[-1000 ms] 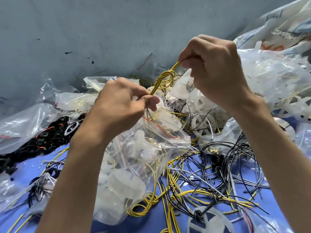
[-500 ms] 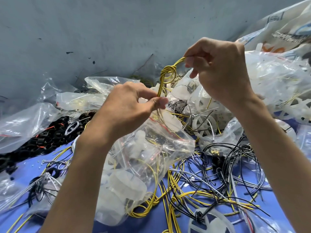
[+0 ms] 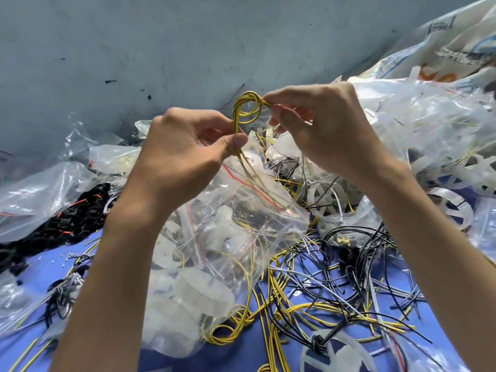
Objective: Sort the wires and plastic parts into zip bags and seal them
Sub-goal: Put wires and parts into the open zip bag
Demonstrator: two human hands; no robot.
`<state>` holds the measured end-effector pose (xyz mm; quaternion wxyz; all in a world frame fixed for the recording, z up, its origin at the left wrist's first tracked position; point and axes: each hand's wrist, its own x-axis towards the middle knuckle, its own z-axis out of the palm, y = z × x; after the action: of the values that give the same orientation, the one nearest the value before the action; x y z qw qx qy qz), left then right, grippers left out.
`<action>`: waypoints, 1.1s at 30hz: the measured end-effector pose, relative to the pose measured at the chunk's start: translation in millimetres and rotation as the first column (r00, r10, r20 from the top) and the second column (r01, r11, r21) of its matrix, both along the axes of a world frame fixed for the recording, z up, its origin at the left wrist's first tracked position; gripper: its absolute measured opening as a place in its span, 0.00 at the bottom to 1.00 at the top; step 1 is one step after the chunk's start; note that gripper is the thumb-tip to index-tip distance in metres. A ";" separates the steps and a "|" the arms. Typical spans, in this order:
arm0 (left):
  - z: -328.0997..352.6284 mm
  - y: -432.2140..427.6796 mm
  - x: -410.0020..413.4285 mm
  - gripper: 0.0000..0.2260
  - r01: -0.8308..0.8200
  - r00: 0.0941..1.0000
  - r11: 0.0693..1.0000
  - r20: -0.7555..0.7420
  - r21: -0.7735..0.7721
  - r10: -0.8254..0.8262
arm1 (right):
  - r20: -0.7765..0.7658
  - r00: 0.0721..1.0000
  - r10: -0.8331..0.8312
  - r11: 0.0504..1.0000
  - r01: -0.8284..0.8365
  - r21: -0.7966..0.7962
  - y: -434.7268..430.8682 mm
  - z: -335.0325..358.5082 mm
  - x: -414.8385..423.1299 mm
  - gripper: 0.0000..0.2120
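A grey wall [image 3: 188,49] stands behind a blue bench [image 3: 41,264]. At the far right a printed sack [image 3: 456,49] leans on the wall, and below it is a heap of clear bags [image 3: 429,130] with white plastic parts [image 3: 453,208] among them. Another clear bag of black parts [image 3: 67,224] lies at the left.

A zip bag [image 3: 228,237] with a red strip near its top sits mid-bench under the hands, bulging with white pieces and thin wires. Loose wires [image 3: 335,291], black, grey and yellow, sprawl over the bench to its right and front.

Both hands are raised above the zip bag. The left hand [image 3: 182,154] pinches the yellow wires [image 3: 247,108] between thumb and fingers just below a loop. The right hand [image 3: 327,130] pinches the same bundle at the loop's right side with curled fingers. The bundle's tails run down from the left thumb to the zip bag's top; whether they are inside it is unclear.
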<state>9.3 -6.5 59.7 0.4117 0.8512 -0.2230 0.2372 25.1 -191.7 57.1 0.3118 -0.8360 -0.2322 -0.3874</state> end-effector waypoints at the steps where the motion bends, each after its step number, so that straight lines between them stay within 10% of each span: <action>1: 0.4 -0.3 -0.8 0.06 -0.003 1.000 1.000 0.010 -0.001 0.003 | 0.014 1.000 0.000 1.000 0.000 -0.012 1.1 -0.9 0.4 0.11; 17: -1.3 -4.4 -1.9 0.03 -0.020 0.999 1.000 0.034 -0.018 0.020 | -0.185 0.962 0.202 0.979 -0.190 0.078 8.5 0.1 -9.6 0.18; 33: -2.5 -6.0 -3.3 0.08 -0.023 0.999 0.999 -0.045 0.032 0.024 | -0.178 0.943 0.283 0.945 -0.242 0.218 10.8 0.4 -5.6 0.01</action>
<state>6.0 -12.5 57.2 0.4002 0.8654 -0.2072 0.2189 19.5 -180.9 57.5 0.4629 -0.7988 -0.2696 -0.2738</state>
